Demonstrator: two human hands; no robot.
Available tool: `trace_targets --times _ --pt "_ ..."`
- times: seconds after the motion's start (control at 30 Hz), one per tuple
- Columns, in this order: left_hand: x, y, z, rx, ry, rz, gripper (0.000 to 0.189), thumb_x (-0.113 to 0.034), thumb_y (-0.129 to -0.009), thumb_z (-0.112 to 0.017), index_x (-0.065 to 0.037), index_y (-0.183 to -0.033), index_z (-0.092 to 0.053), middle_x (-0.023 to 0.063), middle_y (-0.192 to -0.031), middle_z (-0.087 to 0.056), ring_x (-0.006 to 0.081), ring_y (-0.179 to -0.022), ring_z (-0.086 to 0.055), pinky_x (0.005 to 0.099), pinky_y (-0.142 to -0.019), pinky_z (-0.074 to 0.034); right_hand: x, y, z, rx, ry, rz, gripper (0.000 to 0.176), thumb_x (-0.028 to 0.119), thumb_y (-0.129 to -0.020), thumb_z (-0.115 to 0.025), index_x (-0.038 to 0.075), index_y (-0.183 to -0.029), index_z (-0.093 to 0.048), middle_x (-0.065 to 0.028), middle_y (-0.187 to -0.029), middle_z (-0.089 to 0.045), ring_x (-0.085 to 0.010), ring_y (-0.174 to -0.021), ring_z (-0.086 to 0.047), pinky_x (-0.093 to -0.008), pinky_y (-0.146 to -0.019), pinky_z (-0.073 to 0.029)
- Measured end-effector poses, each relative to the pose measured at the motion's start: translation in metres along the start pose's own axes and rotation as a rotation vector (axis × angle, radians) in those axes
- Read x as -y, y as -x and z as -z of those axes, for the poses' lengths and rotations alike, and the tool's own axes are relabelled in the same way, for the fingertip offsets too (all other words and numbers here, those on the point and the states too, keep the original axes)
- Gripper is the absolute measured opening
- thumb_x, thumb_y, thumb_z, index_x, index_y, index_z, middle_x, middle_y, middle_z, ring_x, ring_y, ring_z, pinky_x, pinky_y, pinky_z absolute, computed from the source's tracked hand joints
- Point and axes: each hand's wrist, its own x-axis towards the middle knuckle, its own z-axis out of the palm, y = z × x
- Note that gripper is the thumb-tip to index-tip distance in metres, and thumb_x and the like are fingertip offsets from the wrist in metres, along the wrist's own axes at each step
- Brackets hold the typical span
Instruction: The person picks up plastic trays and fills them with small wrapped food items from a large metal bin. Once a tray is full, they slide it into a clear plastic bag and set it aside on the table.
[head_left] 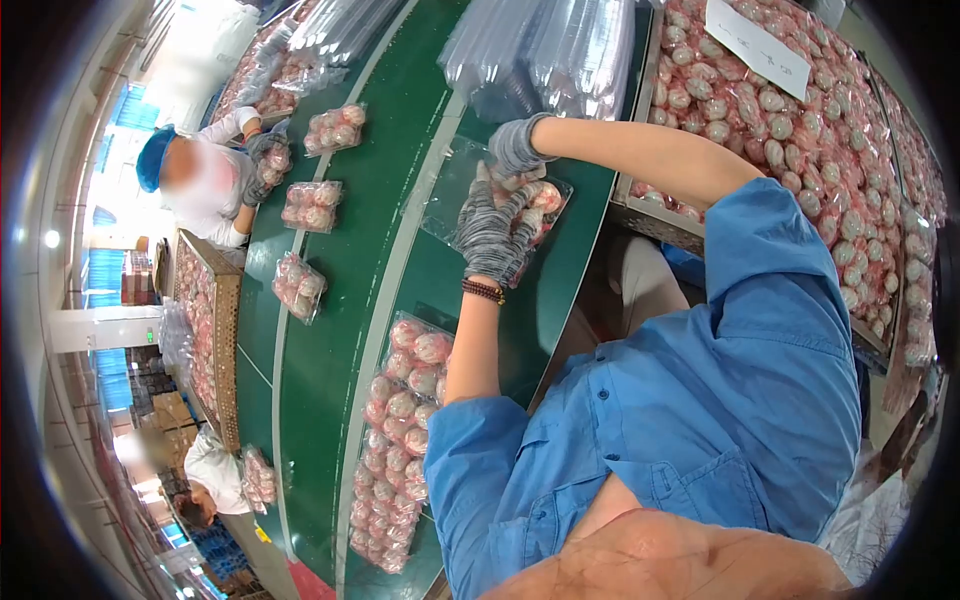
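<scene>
Both my hands wear grey knit gloves. My left hand, with a beaded bracelet at the wrist, grips a clear plastic pack of pale round items in reddish wrapping, its fingers spread over the top. Curled over the pack's upper end is my right hand, its fingertips partly hidden. An open clear lid extends left of the pack. Below my left forearm, filled packs lie in a long row on the green surface.
Stacks of empty clear trays stand above my hands. Large crates of wrapped round items are at right, one bearing a paper sheet. Several packs lie on the belt. Two co-workers are across at left, beside another crate.
</scene>
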Motion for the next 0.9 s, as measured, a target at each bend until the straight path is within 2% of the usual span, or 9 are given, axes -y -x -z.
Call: trace_targets --times 0.13,0.27,0.3,0.4,0.47,0.53,0.63,0.73,0.9 --pt "-0.006 -0.005 0.002 0.039 0.088 0.113 0.064 -0.01 -0.072 -0.078 -0.016 -0.132 -0.055 0.0116 -0.14 -0.046 0.0261 -0.121 -0.052 0.0323 -0.102 -0.042 -0.012 -0.02 -0.024 -0.328 0.38 0.172 0.036 0.037 -0.081 -0.057 0.004 -0.089 -0.071 -0.012 -0.081 -0.068 -0.0281 -0.074 -0.066 -0.0426 -0.064 -0.054" --pt "0.0 -0.003 0.005 0.068 -0.116 -0.085 0.049 -0.012 -0.073 -0.077 -0.018 -0.12 -0.065 0.0119 -0.143 -0.043 0.028 -0.123 -0.051 0.0328 -0.103 -0.041 -0.034 0.001 -0.012 -0.147 -0.159 0.165 0.021 0.015 -0.077 -0.063 0.003 -0.091 -0.072 -0.0093 -0.08 -0.068 -0.0201 -0.076 -0.067 -0.0339 -0.066 -0.055" --pt "0.0 -0.003 0.006 0.049 -0.126 -0.138 0.045 -0.013 -0.074 -0.076 -0.018 -0.118 -0.067 0.0119 -0.144 -0.042 0.0285 -0.124 -0.05 0.0328 -0.103 -0.041 -0.028 0.03 0.0 -0.011 -0.464 0.062 0.033 0.007 -0.073 -0.066 0.0 -0.105 -0.068 -0.0078 -0.082 -0.069 -0.0174 -0.071 -0.066 -0.0288 -0.069 -0.056" --pt "-0.006 -0.006 0.008 0.114 0.073 0.04 0.043 -0.016 -0.076 -0.075 -0.017 -0.118 -0.067 0.011 -0.144 -0.042 0.0288 -0.124 -0.05 0.033 -0.103 -0.041 -0.055 0.04 0.001 -0.218 -0.48 0.143 0.056 0.012 -0.072 -0.071 -0.003 -0.125 -0.056 -0.0125 -0.102 -0.067 -0.0231 -0.09 -0.067 -0.0302 -0.084 -0.054" --pt "-0.005 -0.005 0.007 0.09 0.022 -0.002 0.04 -0.019 -0.077 -0.074 -0.02 -0.117 -0.068 0.0107 -0.144 -0.042 0.0294 -0.124 -0.05 0.0341 -0.104 -0.041 -0.081 0.038 -0.023 -0.35 -0.453 0.453 0.085 0.019 -0.071 -0.077 -0.002 -0.142 -0.034 -0.0185 -0.131 -0.053 -0.0277 -0.123 -0.051 -0.0332 -0.102 -0.043" --pt "-0.003 -0.005 0.007 0.05 -0.078 -0.094 0.04 -0.021 -0.077 -0.074 -0.022 -0.117 -0.068 0.0112 -0.144 -0.043 0.0297 -0.124 -0.05 0.0348 -0.104 -0.041 -0.061 0.088 -0.045 -0.199 -0.574 0.451 0.109 0.033 -0.066 -0.083 -0.003 -0.147 -0.019 -0.0236 -0.147 -0.031 -0.032 -0.141 -0.024 -0.0373 -0.114 -0.026" --pt "0.0 -0.004 -0.001 -0.01 -0.137 -0.1 0.034 -0.031 -0.081 -0.069 -0.024 -0.115 -0.069 0.0126 -0.143 -0.044 0.0311 -0.122 -0.052 0.0376 -0.102 -0.042 -0.04 0.097 -0.111 -0.53 -0.103 0.32 0.129 0.046 -0.056 -0.086 -0.003 -0.147 -0.011 -0.0273 -0.149 -0.024 -0.0379 -0.142 -0.019 -0.0402 -0.116 -0.021" --pt "-0.014 -0.002 -0.018 -0.206 -0.192 -0.011 0.031 -0.038 -0.085 -0.06 -0.024 -0.112 -0.069 0.0132 -0.142 -0.045 0.0327 -0.119 -0.053 0.0398 -0.099 -0.043 -0.039 0.078 -0.116 -0.655 -0.11 0.277 0.132 0.053 -0.051 -0.086 -0.002 -0.147 -0.014 -0.0291 -0.148 -0.022 -0.0421 -0.141 -0.018 -0.0423 -0.116 -0.02" --pt "-0.039 -0.007 -0.042 -0.368 -0.215 0.248 0.033 -0.037 -0.089 -0.053 -0.025 -0.117 -0.066 0.012 -0.142 -0.045 0.0331 -0.12 -0.05 0.0428 -0.1 -0.041 -0.057 0.045 -0.077 -0.542 0.024 0.34 0.121 0.045 -0.058 -0.082 -0.002 -0.147 -0.014 -0.0264 -0.15 -0.021 -0.0409 -0.141 -0.019 -0.0411 -0.117 -0.018"
